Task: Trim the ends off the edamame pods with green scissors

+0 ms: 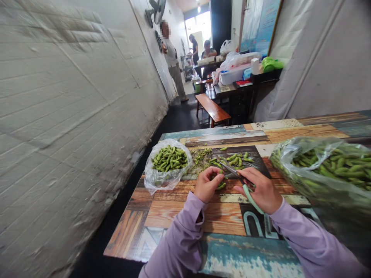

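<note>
My right hand point(262, 189) is wrapped round a pair of scissors point(249, 197) with pale green handles. Their metal blades point left, toward my other hand. Fingers pinched together, my left hand point(208, 183) holds a green edamame pod point(221, 172) close to the blade tips; the fingers partly cover it. Behind both hands, loose edamame pods point(239, 159) lie on the table, with a scatter of small green trimmings point(201, 158) to their left. A clear plastic bag point(153, 181) full of pods stands on the left, and a larger clear bag point(285, 170) of pods on the right.
The patterned wood-look table point(174, 214) carries all this, beside a white wall point(58, 116) on the left. Beyond it are a wooden bench point(213, 108) and another table with a plastic bin point(235, 74). A person point(173, 58) stands by the wall; two others are farther back.
</note>
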`<action>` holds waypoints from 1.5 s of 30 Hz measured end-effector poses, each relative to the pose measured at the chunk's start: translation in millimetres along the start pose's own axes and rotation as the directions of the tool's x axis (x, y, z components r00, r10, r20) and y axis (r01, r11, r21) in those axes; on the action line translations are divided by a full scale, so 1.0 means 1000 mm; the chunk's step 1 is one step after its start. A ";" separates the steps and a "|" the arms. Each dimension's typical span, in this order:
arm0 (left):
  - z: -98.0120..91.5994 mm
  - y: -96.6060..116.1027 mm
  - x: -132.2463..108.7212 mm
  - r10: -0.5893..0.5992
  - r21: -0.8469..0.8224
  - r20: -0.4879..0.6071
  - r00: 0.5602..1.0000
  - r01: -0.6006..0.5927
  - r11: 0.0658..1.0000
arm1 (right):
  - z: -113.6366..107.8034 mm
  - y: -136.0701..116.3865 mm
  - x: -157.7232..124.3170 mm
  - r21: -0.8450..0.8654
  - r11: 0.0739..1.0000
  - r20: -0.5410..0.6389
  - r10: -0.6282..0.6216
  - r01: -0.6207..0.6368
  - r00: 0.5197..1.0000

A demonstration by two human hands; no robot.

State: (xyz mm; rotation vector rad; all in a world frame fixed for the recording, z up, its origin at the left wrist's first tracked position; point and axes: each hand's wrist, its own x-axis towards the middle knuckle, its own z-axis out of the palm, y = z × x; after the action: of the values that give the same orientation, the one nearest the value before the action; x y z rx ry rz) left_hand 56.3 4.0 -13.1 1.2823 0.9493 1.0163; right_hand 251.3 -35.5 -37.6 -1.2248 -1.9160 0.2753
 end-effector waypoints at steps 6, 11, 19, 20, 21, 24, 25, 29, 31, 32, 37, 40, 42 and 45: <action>0.001 0.002 0.000 0.084 0.052 -0.027 0.996 -0.083 0.995 | 0.000 -0.006 0.000 0.055 0.998 0.060 -0.001 -0.003 0.998; 0.003 0.000 -0.002 0.108 0.110 0.007 0.994 -0.109 0.988 | 0.001 -0.008 0.000 0.029 1.000 0.093 0.008 -0.011 0.996; 0.003 -0.003 -0.002 0.108 0.118 0.003 0.994 -0.107 0.987 | 0.001 -0.007 -0.001 0.023 1.000 0.091 -0.006 0.004 0.996; 0.003 -0.003 -0.002 0.110 0.120 0.000 0.994 -0.109 0.987 | 0.001 -0.008 -0.001 0.024 1.000 0.090 -0.004 0.002 0.996; 0.003 -0.003 -0.002 0.113 0.124 -0.003 0.994 -0.112 0.986 | 0.001 -0.008 -0.001 0.025 1.000 0.091 -0.001 -0.001 0.996; 0.003 -0.003 -0.002 0.124 0.140 -0.004 0.992 -0.122 0.983 | 0.001 -0.009 -0.001 0.020 1.000 0.108 0.011 -0.014 0.994; 0.003 -0.004 -0.002 0.127 0.146 -0.003 0.992 -0.125 0.981 | 0.001 -0.009 -0.001 0.017 1.000 0.115 0.016 -0.018 0.993; 0.002 -0.005 -0.001 0.123 0.159 0.008 0.992 -0.123 0.980 | 0.000 -0.009 -0.001 0.016 1.000 0.133 0.018 -0.021 0.991; 0.002 -0.004 -0.002 0.119 0.159 0.010 0.993 -0.119 0.980 | 0.000 -0.009 0.000 0.028 1.000 0.140 0.008 -0.012 0.990; 0.002 -0.004 -0.002 0.117 0.158 0.010 0.993 -0.117 0.980 | 0.000 -0.009 0.000 0.035 0.999 0.145 0.005 -0.010 0.989; 0.003 -0.003 -0.002 0.127 0.160 0.012 0.992 -0.127 0.979 | -0.002 -0.009 0.001 0.049 0.999 0.164 0.005 -0.013 0.986; 0.001 -0.004 -0.002 0.132 0.171 0.018 0.991 -0.133 0.976 | -0.002 -0.008 0.001 0.053 0.998 0.181 0.006 -0.015 0.983; 0.001 -0.004 -0.002 0.137 0.181 0.019 0.990 -0.138 0.974 | -0.002 -0.008 0.001 0.055 0.998 0.183 0.008 -0.018 0.983; 0.000 -0.005 -0.001 0.131 0.190 0.014 0.991 -0.131 0.973 | -0.003 -0.008 0.001 0.059 0.998 0.178 0.007 -0.018 0.984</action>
State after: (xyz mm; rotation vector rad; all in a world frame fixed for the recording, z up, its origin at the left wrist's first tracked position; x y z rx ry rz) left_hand 56.4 2.5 -18.1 1.5216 0.9896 1.0445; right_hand 248.0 -39.2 -31.1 -1.2068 -2.0366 0.4587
